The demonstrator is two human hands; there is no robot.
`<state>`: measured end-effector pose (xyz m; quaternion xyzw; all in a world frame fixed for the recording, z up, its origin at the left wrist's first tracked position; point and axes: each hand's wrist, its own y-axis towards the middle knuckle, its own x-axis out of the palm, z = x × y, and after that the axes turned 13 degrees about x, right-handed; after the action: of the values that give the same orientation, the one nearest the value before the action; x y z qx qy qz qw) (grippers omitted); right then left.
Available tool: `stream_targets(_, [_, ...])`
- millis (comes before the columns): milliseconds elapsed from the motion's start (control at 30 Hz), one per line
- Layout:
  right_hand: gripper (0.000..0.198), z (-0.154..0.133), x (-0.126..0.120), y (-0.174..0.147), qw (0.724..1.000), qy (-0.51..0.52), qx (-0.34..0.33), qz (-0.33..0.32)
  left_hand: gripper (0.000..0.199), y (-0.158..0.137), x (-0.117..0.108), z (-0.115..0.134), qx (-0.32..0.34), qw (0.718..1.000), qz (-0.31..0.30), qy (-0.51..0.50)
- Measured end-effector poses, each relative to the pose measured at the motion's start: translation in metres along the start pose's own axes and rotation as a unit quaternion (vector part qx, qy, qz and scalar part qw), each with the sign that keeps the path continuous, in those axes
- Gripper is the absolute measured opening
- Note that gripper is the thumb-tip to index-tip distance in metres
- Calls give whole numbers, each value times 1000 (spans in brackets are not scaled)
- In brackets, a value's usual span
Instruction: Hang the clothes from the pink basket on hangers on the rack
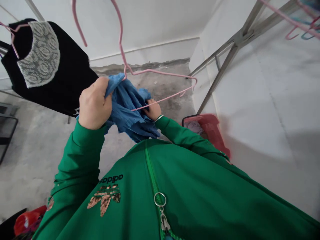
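A crumpled blue garment (127, 106) with uneven edges hangs bunched around one side of a pink hanger (160, 71). The hanger's other arm and part of its lower bar stick out bare to the right. My left hand (95, 103) is closed on the garment's upper edge, close to the hanger's neck. Lower and to the right, my right hand (153, 110) grips the fabric beside the lower bar, its fingertips partly hidden in the folds.
A black top with a lace collar (42, 53) hangs at the left. A metal rack frame (235, 43) stands at the right, with more hangers (303, 31) above. Below it, a red basket (212, 128) sits on the floor against the wall. Red items (27, 220) lie at lower left.
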<state>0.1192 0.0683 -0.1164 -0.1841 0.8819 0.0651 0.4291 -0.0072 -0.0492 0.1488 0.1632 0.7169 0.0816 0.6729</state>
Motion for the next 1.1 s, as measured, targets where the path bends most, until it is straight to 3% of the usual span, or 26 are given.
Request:
stream_targets(100, [33, 16, -10, 20, 997, 32, 6, -64, 28, -11, -5, -13, 2, 1000, 14, 7])
stream_targets(233, [19, 43, -38, 47, 974, 170, 45, -141, 24, -29, -4, -42, -22, 1000, -3, 15])
stream_targets(367, [16, 48, -64, 65, 969, 208, 94, -89, 21, -48, 3, -62, -43, 997, -55, 30])
stream_targets(533, [12, 24, -85, 70, 973, 211, 87, 39, 18, -55, 13, -62, -65, 985, -106, 120])
stream_targets(633, [14, 11, -97, 64, 975, 205, 62, 66, 22, -50, 24, -58, -96, 970, -133, 179])
stream_targets(733, [15, 0, -110, 43, 979, 186, 26, 79, 29, -45, 34, -58, -137, 969, -130, 157])
stream_targets(767, [15, -3, -115, 33, 982, 177, 1, 64, 28, -44, 36, -60, -155, 971, -122, 138])
stream_targets(833, [17, -6, -126, 12, 983, 161, -88, -31, 22, -44, 36, -64, -192, 970, -93, 114])
stream_targets(900, [21, -7, -137, -6, 962, 152, -182, -133, 19, -46, 34, -67, -203, 970, -62, 117])
stream_targets(933, [23, -6, -141, -12, 956, 150, -210, -143, 19, -48, 33, -68, -198, 971, -50, 125])
stream_targets(1100, [43, 2, -154, -2, 967, 40, -232, 97, 23, -54, 29, -65, -160, 977, 6, 138])
